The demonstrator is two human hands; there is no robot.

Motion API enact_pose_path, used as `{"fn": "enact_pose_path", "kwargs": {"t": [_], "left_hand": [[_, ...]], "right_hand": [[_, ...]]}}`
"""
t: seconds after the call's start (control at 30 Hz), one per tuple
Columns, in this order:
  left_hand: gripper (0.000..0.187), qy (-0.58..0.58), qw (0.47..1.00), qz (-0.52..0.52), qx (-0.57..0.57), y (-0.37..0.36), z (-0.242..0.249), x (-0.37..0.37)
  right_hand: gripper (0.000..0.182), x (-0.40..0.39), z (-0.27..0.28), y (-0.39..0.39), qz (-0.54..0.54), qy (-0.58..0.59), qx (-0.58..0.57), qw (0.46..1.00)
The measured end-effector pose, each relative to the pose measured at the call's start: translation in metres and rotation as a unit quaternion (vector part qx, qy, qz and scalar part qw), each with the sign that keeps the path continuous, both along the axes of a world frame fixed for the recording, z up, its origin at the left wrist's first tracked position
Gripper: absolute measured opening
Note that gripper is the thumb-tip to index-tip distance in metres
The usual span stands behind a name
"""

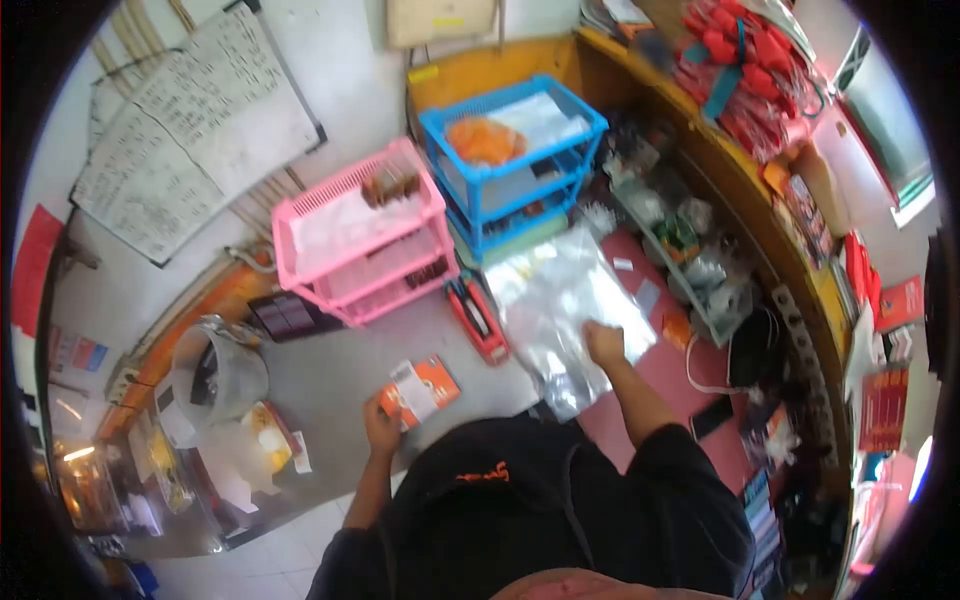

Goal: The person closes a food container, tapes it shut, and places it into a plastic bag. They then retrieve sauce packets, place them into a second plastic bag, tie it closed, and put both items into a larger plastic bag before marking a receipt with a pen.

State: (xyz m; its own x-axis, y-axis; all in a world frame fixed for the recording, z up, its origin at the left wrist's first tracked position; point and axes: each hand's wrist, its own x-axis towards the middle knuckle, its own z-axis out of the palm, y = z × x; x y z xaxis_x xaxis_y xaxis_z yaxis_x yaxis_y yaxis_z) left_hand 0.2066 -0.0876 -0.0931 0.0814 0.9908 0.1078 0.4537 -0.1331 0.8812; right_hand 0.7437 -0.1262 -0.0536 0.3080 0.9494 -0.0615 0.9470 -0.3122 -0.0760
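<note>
My left hand is closed around the near left edge of a small orange box with a white label on its face. The box is just above the grey tabletop. My right hand is closed over a shiny silver plastic bag, its fingers curled against the crinkled surface. The bag lies flat across the grey and the red parts of the table. Between my hands, touching or close to the bag's left edge, is a red and black tape dispenser.
Pink tiered rack and blue tiered rack stand at the back. A clear bin is at left. On the right are a long tray of small bagged items, a dark phone and a black pouch.
</note>
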Motion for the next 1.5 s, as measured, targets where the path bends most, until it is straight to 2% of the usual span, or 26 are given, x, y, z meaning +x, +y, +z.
{"fn": "enact_pose_path", "kwargs": {"t": [0.03, 0.1, 0.17, 0.2, 0.23, 0.3, 0.37, 0.47, 0.63, 0.7, 0.73, 0.77, 0.8, 0.83, 0.87, 0.9, 0.93, 0.97, 1.0, 1.1, 1.13, 1.2, 1.27, 1.37, 1.47, 1.5], "left_hand": [[0.046, 0.025, 0.999, -0.001, 0.021, 0.0, 0.006, 0.008], [0.044, 0.074, 0.996, -0.002, 0.051, -0.002, 0.018, 0.026], [0.041, 0.039, 0.999, 0.037, 0.003, -0.006, 0.048, 0.05], [0.04, 0.021, 0.998, 0.056, -0.022, -0.008, 0.057, 0.06], [0.039, 0.036, 0.998, 0.058, 0.005, -0.008, 0.055, 0.066], [0.037, 0.071, 0.994, 0.06, 0.06, -0.007, 0.051, 0.073], [0.035, 0.11, 0.989, 0.055, 0.08, -0.01, 0.06, 0.079], [0.032, 0.142, 0.985, 0.024, 0.099, -0.01, 0.081, 0.092], [0.029, 0.144, 0.979, -0.012, 0.144, 0.013, 0.105, 0.11], [0.027, 0.134, 0.978, -0.029, 0.159, 0.03, 0.122, 0.13], [0.026, 0.12, 0.979, -0.037, 0.158, 0.036, 0.13, 0.141], [0.026, 0.107, 0.98, -0.051, 0.161, 0.043, 0.137, 0.154], [0.026, 0.094, 0.98, -0.066, 0.161, 0.048, 0.142, 0.164], [0.026, 0.085, 0.979, -0.079, 0.166, 0.053, 0.14, 0.173], [0.026, 0.076, 0.978, -0.092, 0.172, 0.058, 0.137, 0.184], [0.027, 0.057, 0.976, -0.116, 0.175, 0.06, 0.136, 0.198], [0.028, 0.039, 0.974, -0.136, 0.175, 0.059, 0.139, 0.212], [0.028, 0.021, 0.972, -0.153, 0.178, 0.054, 0.145, 0.219], [0.029, 0.045, 0.957, -0.192, 0.211, 0.056, 0.152, 0.227], [0.035, 0.076, 0.913, -0.257, 0.307, 0.062, 0.182, 0.261], [0.039, 0.068, 0.906, -0.266, 0.323, 0.063, 0.198, 0.281], [0.067, 0.111, 0.831, -0.332, 0.432, 0.06, 0.247, 0.324], [0.095, 0.198, 0.775, -0.423, 0.427, 0.051, 0.265, 0.378], [0.102, 0.117, 0.829, -0.371, 0.401, 0.058, 0.198, 0.395], [0.106, 0.071, 0.85, -0.324, 0.408, 0.069, 0.137, 0.391], [0.108, 0.116, 0.874, -0.337, 0.33, 0.073, 0.127, 0.39]], "right_hand": [[0.022, 0.002, 0.003, 0.003, 0.016, -0.011, -0.043, 0.999], [0.036, 0.009, 0.026, 0.003, 0.081, 0.082, -0.064, 0.991], [0.048, 0.017, 0.023, -0.002, 0.174, 0.047, 0.02, 0.983], [0.048, 0.018, 0.029, -0.001, 0.186, 0.043, -0.01, 0.982], [0.048, 0.019, 0.033, -0.001, 0.198, 0.039, -0.041, 0.979], [0.022, 0.028, 0.023, -0.003, 0.207, 0.123, 0.08, 0.967], [0.011, 0.038, 0.008, 0.0, 0.236, 0.13, 0.157, 0.95], [0.006, 0.044, 0.019, -0.002, 0.142, 0.238, 0.222, 0.935], [0.004, 0.05, 0.051, 0.009, 0.017, 0.22, 0.429, 0.876], [0.008, 0.049, 0.096, 0.018, -0.067, 0.255, 0.559, 0.786], [0.007, 0.051, 0.123, 0.019, -0.071, 0.244, 0.59, 0.766], [0.009, 0.058, 0.126, 0.023, -0.091, 0.251, 0.594, 0.759], [0.01, 0.064, 0.117, 0.031, -0.113, 0.194, 0.586, 0.779], [0.011, 0.059, 0.132, 0.031, -0.085, 0.235, 0.513, 0.822], [0.011, 0.066, 0.126, 0.041, -0.02, 0.131, 0.326, 0.936], [0.013, 0.064, 0.121, 0.055, -0.003, 0.074, 0.19, 0.979], [0.014, 0.064, 0.113, 0.06, -0.004, 0.132, 0.243, 0.961], [0.014, 0.057, 0.136, 0.062, -0.041, 0.124, 0.24, 0.962], [0.014, 0.049, 0.159, 0.059, -0.064, 0.122, 0.397, 0.907], [0.014, 0.045, 0.179, 0.06, -0.013, 0.199, 0.486, 0.851], [0.014, 0.045, 0.175, 0.06, 0.03, 0.199, 0.37, 0.907], [0.014, 0.051, 0.168, 0.059, 0.119, 0.19, 0.121, 0.967], [0.015, 0.036, 0.177, 0.042, 0.153, 0.264, 0.146, 0.941], [0.016, 0.023, 0.184, 0.032, 0.18, 0.349, 0.194, 0.899], [0.016, 0.015, 0.197, 0.014, 0.174, 0.403, 0.266, 0.858], [0.016, 0.015, 0.201, 0.009, 0.151, 0.463, 0.316, 0.814]]}}
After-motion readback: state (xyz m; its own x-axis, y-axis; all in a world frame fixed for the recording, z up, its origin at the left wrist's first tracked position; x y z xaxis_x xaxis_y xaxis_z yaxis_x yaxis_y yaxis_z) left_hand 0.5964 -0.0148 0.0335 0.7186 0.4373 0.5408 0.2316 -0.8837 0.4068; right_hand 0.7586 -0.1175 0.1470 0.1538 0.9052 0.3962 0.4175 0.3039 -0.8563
